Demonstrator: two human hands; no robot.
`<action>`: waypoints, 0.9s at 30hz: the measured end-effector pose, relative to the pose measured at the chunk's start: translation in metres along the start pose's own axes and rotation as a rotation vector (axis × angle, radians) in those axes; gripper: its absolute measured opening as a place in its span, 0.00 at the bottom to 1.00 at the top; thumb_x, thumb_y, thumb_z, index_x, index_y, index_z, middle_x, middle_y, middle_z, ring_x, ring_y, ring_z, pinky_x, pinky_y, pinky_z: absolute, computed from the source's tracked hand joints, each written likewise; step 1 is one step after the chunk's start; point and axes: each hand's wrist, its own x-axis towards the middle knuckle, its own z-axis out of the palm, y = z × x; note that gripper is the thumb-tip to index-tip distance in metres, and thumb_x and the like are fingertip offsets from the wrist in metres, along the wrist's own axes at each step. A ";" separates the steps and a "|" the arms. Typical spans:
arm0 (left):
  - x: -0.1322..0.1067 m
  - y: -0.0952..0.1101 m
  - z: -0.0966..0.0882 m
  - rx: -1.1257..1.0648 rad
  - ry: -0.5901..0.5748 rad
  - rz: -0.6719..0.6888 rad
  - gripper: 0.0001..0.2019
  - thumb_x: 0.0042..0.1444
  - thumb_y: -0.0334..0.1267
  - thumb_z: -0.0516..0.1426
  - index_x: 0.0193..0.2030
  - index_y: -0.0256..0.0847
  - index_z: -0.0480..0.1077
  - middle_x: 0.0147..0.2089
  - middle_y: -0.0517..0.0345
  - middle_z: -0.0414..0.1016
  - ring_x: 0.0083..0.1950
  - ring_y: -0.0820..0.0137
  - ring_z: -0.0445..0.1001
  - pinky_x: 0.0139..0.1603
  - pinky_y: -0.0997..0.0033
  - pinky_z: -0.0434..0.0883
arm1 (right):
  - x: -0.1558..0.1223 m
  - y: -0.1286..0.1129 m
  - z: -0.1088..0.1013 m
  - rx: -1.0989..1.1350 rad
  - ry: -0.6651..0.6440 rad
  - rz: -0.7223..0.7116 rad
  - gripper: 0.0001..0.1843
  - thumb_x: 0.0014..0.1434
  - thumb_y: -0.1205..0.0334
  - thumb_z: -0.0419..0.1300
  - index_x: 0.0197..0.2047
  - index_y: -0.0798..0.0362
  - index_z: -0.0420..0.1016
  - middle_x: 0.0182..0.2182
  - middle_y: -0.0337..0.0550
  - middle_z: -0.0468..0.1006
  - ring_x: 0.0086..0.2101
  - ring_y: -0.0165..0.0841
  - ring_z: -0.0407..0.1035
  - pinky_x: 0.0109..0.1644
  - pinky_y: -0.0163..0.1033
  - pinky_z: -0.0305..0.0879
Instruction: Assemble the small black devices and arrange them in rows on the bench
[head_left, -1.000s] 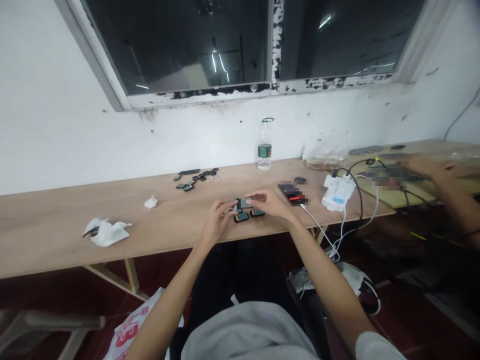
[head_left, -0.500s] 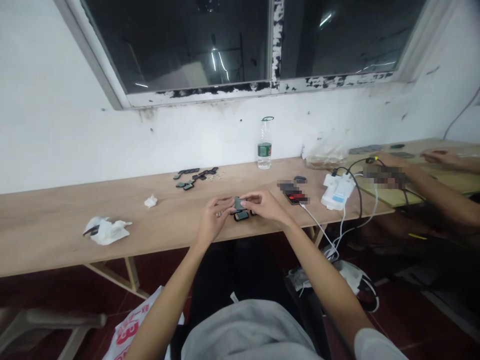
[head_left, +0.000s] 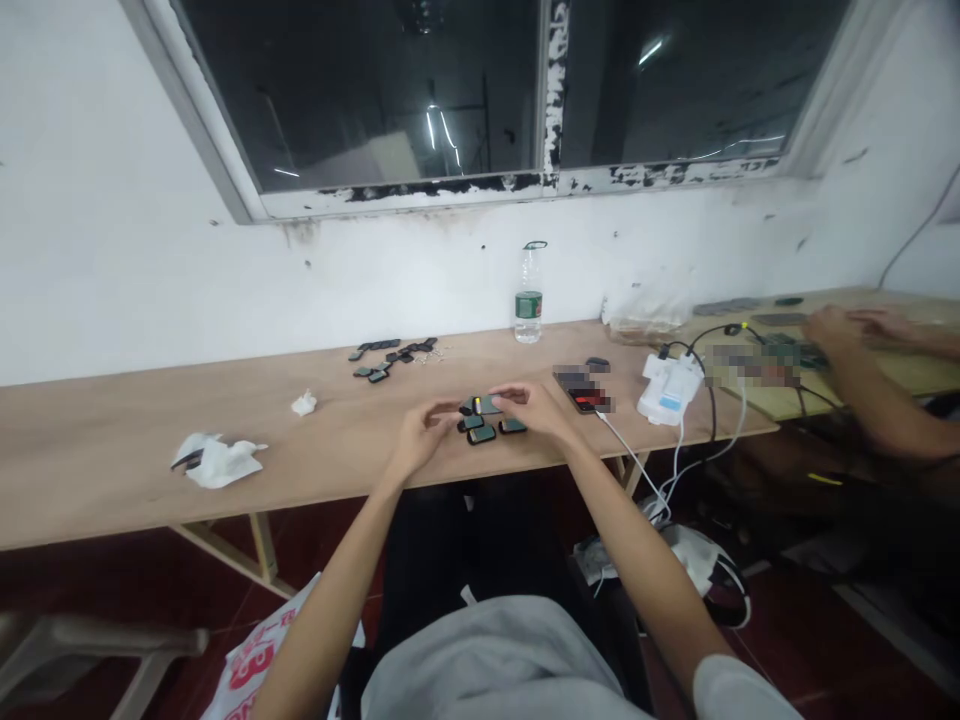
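I sit at a long wooden table point(head_left: 112, 470). A small dark rectangular piece point(head_left: 489, 405) is held just above the table's front edge. My right hand point(head_left: 538, 410) pinches its right end with curled fingers. My left hand point(head_left: 420, 440) reaches in from the left, and its bent fingertips meet the piece's left end. Three more dark pieces point(head_left: 481, 434) lie on the table just below the held one, between my hands.
A cluster of dark pieces point(head_left: 390, 353) lies further back. A water bottle point(head_left: 529, 300) stands near the wall. Crumpled tissues point(head_left: 217, 462) lie at left. A phone point(head_left: 586, 392) and white power strip point(head_left: 667, 388) with cables sit right. A co-worker's hands point(head_left: 851, 325) work at far right.
Both hands have lowered the dark piece from a raised position back down close to the table among the other pieces. The co-worker's hands have shifted at the far right.
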 end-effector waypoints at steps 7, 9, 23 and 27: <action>0.007 -0.042 -0.027 0.337 -0.117 -0.031 0.20 0.59 0.50 0.55 0.47 0.38 0.79 0.51 0.46 0.81 0.52 0.53 0.78 0.56 0.55 0.72 | 0.012 0.046 -0.033 -0.227 0.100 0.193 0.12 0.57 0.62 0.65 0.44 0.56 0.83 0.40 0.50 0.85 0.40 0.39 0.79 0.48 0.42 0.73; 0.008 -0.050 -0.032 0.393 -0.128 -0.036 0.19 0.58 0.49 0.56 0.48 0.39 0.78 0.53 0.46 0.80 0.55 0.53 0.77 0.59 0.55 0.71 | 0.011 0.050 -0.035 -0.324 0.108 0.213 0.11 0.57 0.63 0.65 0.43 0.56 0.83 0.39 0.50 0.85 0.41 0.39 0.79 0.49 0.41 0.72; 0.012 -0.069 -0.032 0.485 -0.137 -0.119 0.24 0.55 0.49 0.60 0.54 0.37 0.76 0.55 0.44 0.79 0.54 0.53 0.77 0.55 0.60 0.72 | 0.005 0.041 -0.005 -0.661 0.125 0.008 0.16 0.61 0.61 0.61 0.51 0.53 0.81 0.44 0.49 0.83 0.44 0.39 0.76 0.52 0.39 0.68; 0.013 -0.072 -0.034 0.486 -0.184 -0.078 0.19 0.56 0.50 0.59 0.45 0.39 0.81 0.48 0.46 0.81 0.46 0.54 0.79 0.49 0.60 0.74 | 0.013 0.023 0.023 -0.648 -0.116 -0.088 0.13 0.61 0.65 0.59 0.46 0.53 0.83 0.40 0.49 0.83 0.39 0.39 0.76 0.47 0.39 0.68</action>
